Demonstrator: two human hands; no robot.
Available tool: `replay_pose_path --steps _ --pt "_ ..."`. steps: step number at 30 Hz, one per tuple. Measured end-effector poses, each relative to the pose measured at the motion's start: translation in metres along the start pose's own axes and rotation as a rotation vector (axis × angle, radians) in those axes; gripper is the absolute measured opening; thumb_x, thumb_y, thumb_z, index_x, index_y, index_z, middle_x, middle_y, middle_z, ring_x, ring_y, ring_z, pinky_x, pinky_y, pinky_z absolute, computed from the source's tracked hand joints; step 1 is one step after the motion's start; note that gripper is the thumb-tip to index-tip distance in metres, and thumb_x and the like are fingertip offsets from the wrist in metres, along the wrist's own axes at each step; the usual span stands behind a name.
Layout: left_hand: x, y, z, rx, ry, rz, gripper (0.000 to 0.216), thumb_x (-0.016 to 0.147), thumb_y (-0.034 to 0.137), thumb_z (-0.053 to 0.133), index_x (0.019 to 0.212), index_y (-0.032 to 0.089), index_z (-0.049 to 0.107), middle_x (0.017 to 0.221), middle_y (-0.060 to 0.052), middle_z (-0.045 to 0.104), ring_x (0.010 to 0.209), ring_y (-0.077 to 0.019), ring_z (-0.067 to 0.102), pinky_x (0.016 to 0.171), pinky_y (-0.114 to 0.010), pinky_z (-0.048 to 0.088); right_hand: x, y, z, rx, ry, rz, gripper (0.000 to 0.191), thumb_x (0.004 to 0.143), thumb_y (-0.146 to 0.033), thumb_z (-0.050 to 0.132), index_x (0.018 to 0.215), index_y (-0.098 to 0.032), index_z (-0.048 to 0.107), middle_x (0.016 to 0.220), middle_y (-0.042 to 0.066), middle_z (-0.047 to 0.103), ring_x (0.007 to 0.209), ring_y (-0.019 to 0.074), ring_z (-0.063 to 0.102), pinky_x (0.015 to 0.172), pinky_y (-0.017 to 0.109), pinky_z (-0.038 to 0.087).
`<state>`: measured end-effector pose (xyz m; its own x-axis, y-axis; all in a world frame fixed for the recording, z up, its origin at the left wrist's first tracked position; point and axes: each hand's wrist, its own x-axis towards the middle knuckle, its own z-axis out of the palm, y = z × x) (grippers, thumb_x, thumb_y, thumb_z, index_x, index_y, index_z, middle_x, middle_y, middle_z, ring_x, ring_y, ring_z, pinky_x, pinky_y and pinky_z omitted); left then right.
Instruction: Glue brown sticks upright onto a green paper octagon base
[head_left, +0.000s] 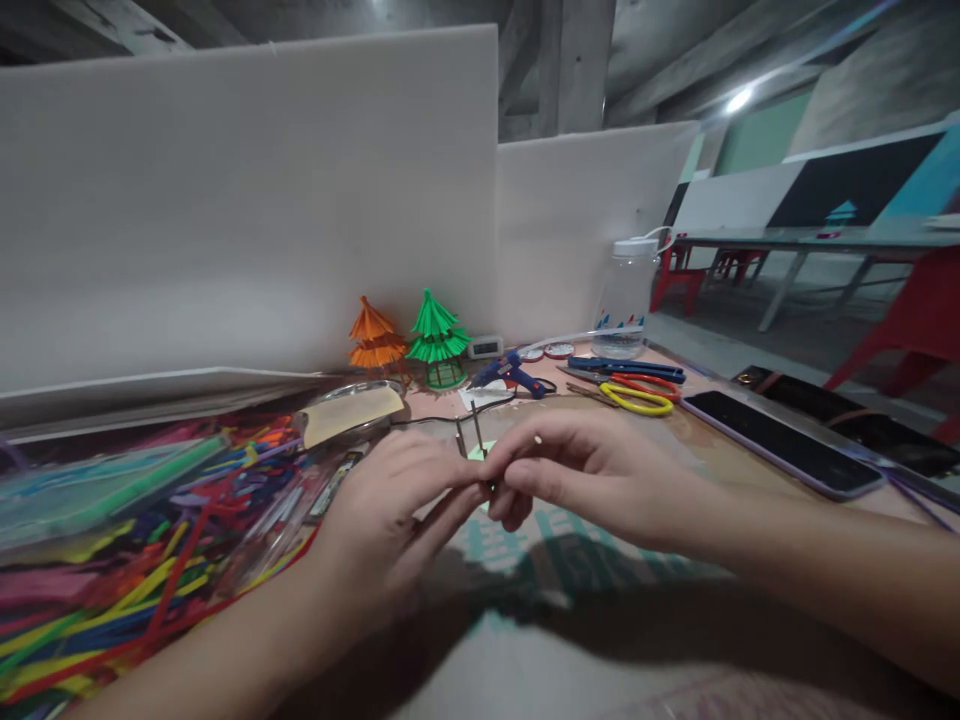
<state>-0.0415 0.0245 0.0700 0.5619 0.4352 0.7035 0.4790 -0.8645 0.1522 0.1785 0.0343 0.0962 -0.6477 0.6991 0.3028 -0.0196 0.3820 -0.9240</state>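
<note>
The left hand (pixel 390 510) and right hand (pixel 592 475) meet fingertip to fingertip in front of the green paper tree (pixel 437 335), nearer the camera; each has thumb and forefinger pinched shut on the thin sticks (pixel 477 428); these are dark, slim and short, standing nearly upright out of the pinch; blur hides how they are joined.

The table (pixel 525 640) under the hands is pale with teal print and holds the hands' shadow; behind the tree a white board (pixel 247 200) walls off the bench; to the tree's right and further back lie a grey floor, a long table and red chairs (pixel 915 320) in a dim room.

Left of the tree and nearer, a heap of coloured sticks (pixel 112 570) covers the table up to the left wrist; a clear dish (pixel 352 410) lies between the heap and the tree; right of the tree and nearer, a phone (pixel 780 440) lies flat, well apart from the right hand; yellow scissors (pixel 637 398) lie beyond that hand; a blue glue gun (pixel 514 375) lies just right of the tree; an orange paper tree (pixel 373 335) stands just beside its left; a plastic jar (pixel 628 300) stands to its right, at the board's foot.
</note>
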Motion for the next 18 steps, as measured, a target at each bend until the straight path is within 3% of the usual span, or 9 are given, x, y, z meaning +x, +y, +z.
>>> replay_pose_path --steps 11,16,18 --pt "-0.002 0.005 0.007 -0.180 -0.130 -0.224 0.019 0.098 0.018 0.053 0.091 0.023 0.069 0.086 0.002 0.071 0.080 -0.0133 0.064 0.073 -0.026 0.046 0.005 0.014 0.002 0.116 0.007 0.013 0.013 0.094 -0.017 0.056 0.094 -0.016 0.069 0.070 0.000 0.069 0.061 0.0085 0.066 0.062 0.021 0.056" --pt "-0.004 0.006 0.008 -0.179 -0.135 -0.254 0.017 0.099 0.023 0.054 0.091 0.023 0.070 0.085 0.002 0.071 0.078 -0.0138 0.064 0.071 -0.026 0.047 0.006 0.015 0.003 0.114 0.002 0.030 0.013 0.094 -0.021 0.055 0.093 -0.017 0.067 0.068 -0.001 0.068 0.061 0.0097 0.066 0.060 0.022 0.054" --pt "-0.003 0.005 0.004 -0.172 -0.076 -0.266 0.013 0.097 0.022 0.057 0.090 0.023 0.068 0.084 0.002 0.071 0.077 -0.0132 0.064 0.070 -0.025 0.048 0.006 0.011 -0.001 0.053 0.009 0.002 0.015 0.095 -0.026 0.055 0.098 -0.017 0.067 0.070 0.000 0.068 0.063 0.0109 0.066 0.061 0.023 0.054"
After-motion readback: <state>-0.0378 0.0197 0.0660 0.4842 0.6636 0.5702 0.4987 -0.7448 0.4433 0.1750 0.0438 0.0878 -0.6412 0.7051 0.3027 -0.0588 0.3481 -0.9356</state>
